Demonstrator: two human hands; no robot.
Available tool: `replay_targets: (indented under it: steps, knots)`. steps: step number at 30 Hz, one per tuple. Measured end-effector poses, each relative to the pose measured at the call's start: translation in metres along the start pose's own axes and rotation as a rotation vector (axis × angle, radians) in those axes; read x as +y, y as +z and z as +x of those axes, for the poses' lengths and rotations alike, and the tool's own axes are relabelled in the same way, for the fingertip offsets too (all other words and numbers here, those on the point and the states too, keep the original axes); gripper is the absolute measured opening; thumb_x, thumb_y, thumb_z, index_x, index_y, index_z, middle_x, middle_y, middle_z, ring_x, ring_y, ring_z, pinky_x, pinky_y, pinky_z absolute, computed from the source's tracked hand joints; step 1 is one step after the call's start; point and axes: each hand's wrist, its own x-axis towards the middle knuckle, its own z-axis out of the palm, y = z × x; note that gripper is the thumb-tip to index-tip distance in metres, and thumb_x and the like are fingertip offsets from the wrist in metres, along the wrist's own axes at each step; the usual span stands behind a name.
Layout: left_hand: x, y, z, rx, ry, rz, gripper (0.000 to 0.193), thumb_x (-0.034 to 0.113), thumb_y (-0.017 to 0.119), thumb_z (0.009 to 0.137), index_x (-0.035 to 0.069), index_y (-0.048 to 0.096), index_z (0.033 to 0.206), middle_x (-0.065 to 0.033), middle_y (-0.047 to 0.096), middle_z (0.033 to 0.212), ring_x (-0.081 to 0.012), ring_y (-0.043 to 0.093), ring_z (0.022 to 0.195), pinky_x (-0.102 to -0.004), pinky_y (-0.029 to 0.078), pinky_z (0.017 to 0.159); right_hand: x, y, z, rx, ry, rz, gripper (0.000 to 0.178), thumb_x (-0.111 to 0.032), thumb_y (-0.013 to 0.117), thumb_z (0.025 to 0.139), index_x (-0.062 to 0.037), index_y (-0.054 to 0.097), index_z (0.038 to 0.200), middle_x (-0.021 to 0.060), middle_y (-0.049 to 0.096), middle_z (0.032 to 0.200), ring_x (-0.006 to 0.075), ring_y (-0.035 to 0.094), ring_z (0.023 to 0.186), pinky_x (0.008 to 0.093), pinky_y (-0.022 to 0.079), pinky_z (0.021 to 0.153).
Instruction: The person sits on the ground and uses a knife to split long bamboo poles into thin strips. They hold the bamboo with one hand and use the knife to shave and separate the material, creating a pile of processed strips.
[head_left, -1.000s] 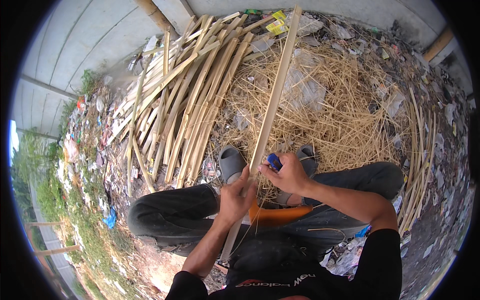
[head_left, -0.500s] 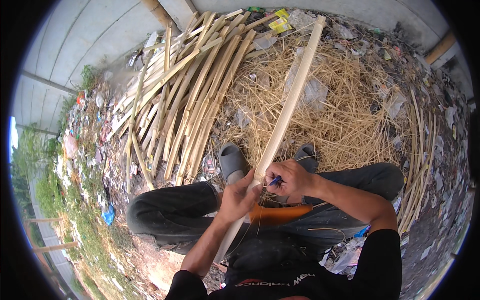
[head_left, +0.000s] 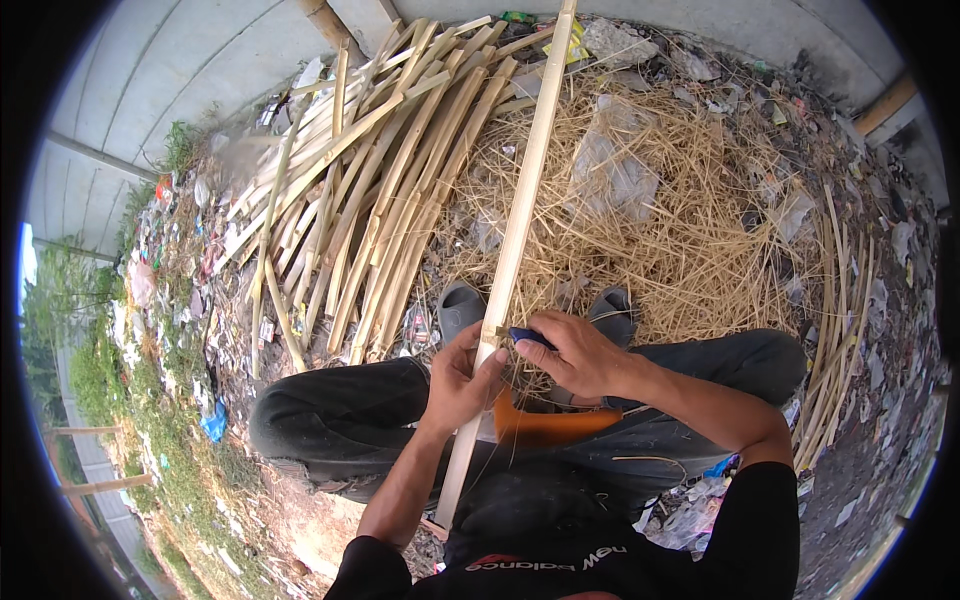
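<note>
A long pale split-bamboo strip (head_left: 525,205) runs from my lap up past the top edge of the view. My left hand (head_left: 462,382) is closed around its lower part, thumb on the near side. Beside it, my right hand (head_left: 578,352) grips a tool with a dark blue handle (head_left: 528,338), its short tip touching the strip at a node. The tool looks like a small knife, though most of its blade is hidden. Below my hands an orange piece (head_left: 550,428) lies between my legs.
Split bamboo strips (head_left: 400,210) are heaped at the far left. Thin shavings (head_left: 690,240) and clear plastic (head_left: 612,180) cover the ground ahead. Slender bamboo sticks (head_left: 838,340) lie at the right. Grey sandals (head_left: 462,308) are on my feet. A concrete wall (head_left: 200,80) stands behind.
The strip has swung to the left at its far end and turned more upright. Both hands have shifted slightly left, and the right hand has rolled so the blue handle points at the strip.
</note>
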Motion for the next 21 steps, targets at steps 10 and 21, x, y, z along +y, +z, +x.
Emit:
replay_targets:
  steps: [10, 21]
  knots:
    - [-0.005, 0.000, 0.000, -0.024, -0.065, -0.104, 0.035, 0.007, 0.058, 0.102, 0.002, 0.042, 0.133, -0.0017, 0.062, 0.084, -0.0056, 0.055, 0.060, -0.0220, 0.042, 0.052, -0.015, -0.017, 0.005, -0.084, 0.226, 0.263, 0.046, -0.043, 0.055, 0.104, 0.0016, 0.062, 0.098, 0.0196, 0.061, 0.070, 0.0327, 0.063, 0.065, 0.0429, 0.047, 0.063]
    - [0.002, 0.006, 0.000, -0.040, -0.011, 0.046, 0.045, 0.012, 0.065, 0.102, -0.001, 0.044, 0.140, 0.0008, 0.061, 0.085, -0.0037, 0.052, 0.060, -0.0215, 0.041, 0.053, -0.016, -0.005, 0.003, -0.074, 0.162, 0.030, 0.037, -0.034, 0.050, 0.109, -0.0008, 0.065, 0.106, 0.0168, 0.058, 0.063, 0.0312, 0.061, 0.055, 0.0400, 0.047, 0.055]
